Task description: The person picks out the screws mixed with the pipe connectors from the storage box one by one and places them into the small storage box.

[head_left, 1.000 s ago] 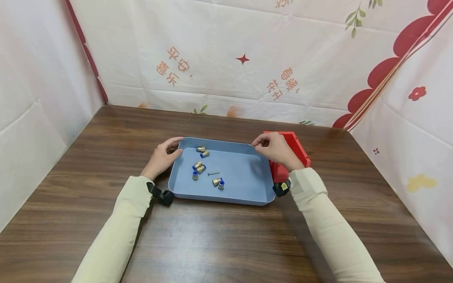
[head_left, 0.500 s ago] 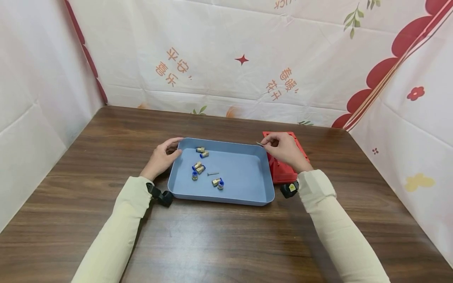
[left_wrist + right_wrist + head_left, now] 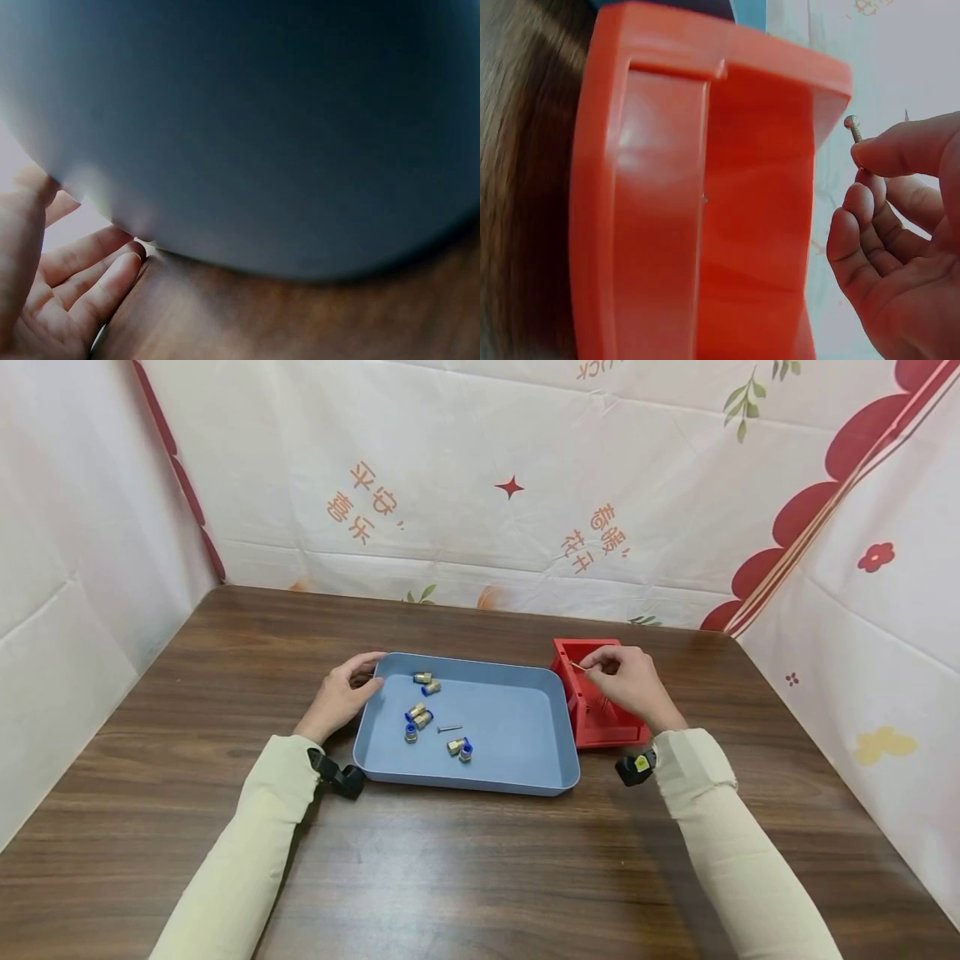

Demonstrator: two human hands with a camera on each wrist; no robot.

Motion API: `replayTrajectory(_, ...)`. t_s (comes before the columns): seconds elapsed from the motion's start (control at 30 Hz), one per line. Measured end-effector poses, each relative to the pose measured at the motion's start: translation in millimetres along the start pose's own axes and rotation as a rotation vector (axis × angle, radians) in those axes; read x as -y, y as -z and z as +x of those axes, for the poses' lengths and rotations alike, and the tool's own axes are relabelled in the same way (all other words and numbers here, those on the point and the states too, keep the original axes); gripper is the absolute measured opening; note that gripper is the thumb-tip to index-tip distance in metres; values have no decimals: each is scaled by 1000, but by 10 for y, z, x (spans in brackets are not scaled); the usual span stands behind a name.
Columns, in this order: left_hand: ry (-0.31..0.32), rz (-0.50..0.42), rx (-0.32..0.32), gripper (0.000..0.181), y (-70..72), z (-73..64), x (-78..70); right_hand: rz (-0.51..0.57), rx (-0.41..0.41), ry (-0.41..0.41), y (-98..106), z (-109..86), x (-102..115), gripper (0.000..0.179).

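My right hand point(image 3: 630, 683) pinches a screw point(image 3: 854, 129) between thumb and fingertips, over the red open box point(image 3: 607, 739). In the right wrist view the screw's round head points up, away from the fingers. My left hand point(image 3: 335, 700) holds the blue tray point(image 3: 517, 781) at its left far corner, thumb over the rim and fingers against the outer wall. Seen from the left wrist, fingers point(image 3: 97, 289) meet the tray's dark side. Inside the tray lie a loose screw point(image 3: 450, 728) and several brass fittings with blue collars, such as one fitting point(image 3: 411, 734) near the left.
The red box stands against the tray's right end on a brown wooden table point(image 3: 450, 868). A white printed cloth point(image 3: 450, 460) hangs behind the table and along its sides. Each wrist wears a small black camera, the right camera point(image 3: 633, 770) near the box's front.
My right hand has carried the screw rightward, from the tray's far right corner to over the red box. My left hand has stayed at the tray's rim.
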State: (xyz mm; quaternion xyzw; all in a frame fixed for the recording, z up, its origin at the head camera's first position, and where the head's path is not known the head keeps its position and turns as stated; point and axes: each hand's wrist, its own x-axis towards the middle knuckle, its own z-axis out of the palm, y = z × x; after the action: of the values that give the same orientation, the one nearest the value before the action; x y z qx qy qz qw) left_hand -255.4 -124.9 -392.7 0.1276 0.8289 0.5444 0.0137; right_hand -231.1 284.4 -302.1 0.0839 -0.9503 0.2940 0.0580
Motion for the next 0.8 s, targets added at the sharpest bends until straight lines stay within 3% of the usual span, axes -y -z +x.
replayTrajectory(0.8,3,10,-4,45,-7,2,3,-10,-26,-56,24,-82,-126,19)
